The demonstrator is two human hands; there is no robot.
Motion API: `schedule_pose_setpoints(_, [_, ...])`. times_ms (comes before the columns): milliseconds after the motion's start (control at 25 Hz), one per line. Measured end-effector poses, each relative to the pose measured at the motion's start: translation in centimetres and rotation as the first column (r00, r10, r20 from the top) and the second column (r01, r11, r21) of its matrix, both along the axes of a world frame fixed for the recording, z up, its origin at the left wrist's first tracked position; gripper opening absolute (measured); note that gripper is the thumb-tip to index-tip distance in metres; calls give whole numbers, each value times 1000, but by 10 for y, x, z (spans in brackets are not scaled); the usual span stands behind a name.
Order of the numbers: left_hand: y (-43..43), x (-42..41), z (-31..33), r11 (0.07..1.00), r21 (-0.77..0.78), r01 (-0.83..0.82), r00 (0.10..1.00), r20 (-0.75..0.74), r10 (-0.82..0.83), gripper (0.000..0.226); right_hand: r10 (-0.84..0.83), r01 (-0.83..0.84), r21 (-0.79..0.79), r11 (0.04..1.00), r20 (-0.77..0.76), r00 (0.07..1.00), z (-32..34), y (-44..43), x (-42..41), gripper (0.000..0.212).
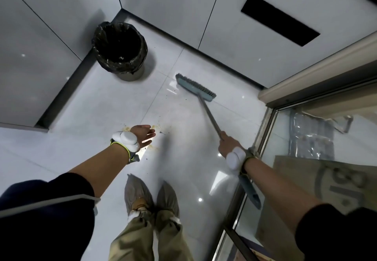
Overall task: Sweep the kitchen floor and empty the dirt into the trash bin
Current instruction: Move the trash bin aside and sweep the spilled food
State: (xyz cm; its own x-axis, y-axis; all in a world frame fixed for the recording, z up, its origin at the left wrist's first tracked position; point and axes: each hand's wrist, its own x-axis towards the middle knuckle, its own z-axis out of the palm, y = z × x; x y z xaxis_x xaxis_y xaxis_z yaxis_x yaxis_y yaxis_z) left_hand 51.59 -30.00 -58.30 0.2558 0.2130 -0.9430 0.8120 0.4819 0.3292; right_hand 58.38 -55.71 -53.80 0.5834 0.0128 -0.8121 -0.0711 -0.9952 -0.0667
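My right hand (226,145) grips the metal handle of a broom (210,116). Its blue-green head (194,87) with dark bristles rests on the glossy white tile floor (183,158), to the right of the trash bin. The round bin (120,50), lined with a black bag, stands in the corner at upper left. My left hand (143,135) hangs over the floor with straight fingers and holds nothing. Brownish crumbs and dirt specks (156,127) lie on the tiles just beyond and under that hand.
Grey cabinet fronts (30,56) with a dark plinth close the left and far sides. A glass sliding door with a metal frame (263,138) runs along the right. My feet in shoe covers (151,195) stand on the tiles below.
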Motion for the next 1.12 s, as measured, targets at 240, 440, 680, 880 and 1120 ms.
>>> schedule_pose_setpoints(240, [-15, 6, 19, 998, -16, 57, 996, 70, -56, 21, 144, -147, -28, 989, -70, 987, 77, -23, 19, 43])
schedule_pose_setpoints(440, [-23, 1, 27, 999, -32, 37, 998, 60, -35, 22, 45, -34, -89, 995, 120, 992, 83, -30, 54, 39])
schedule_pose_setpoints(680, [-29, -24, 30, 990, -14, 142, 988, 69, -141, 14, -38, 41, -30, 999, 104, 994, 26, 8, 33, 40])
schedule_pose_setpoints(880, [-22, -55, 42, 971, 66, 230, 970, 61, -234, 16, -182, 186, 131, 974, -38, 983, 21, 41, -75, 44])
schedule_pose_setpoints(1120, [-13, -107, 63, 941, 120, 318, 939, 99, -330, 30, 35, -20, 129, 991, -108, 994, 67, 14, -155, 41])
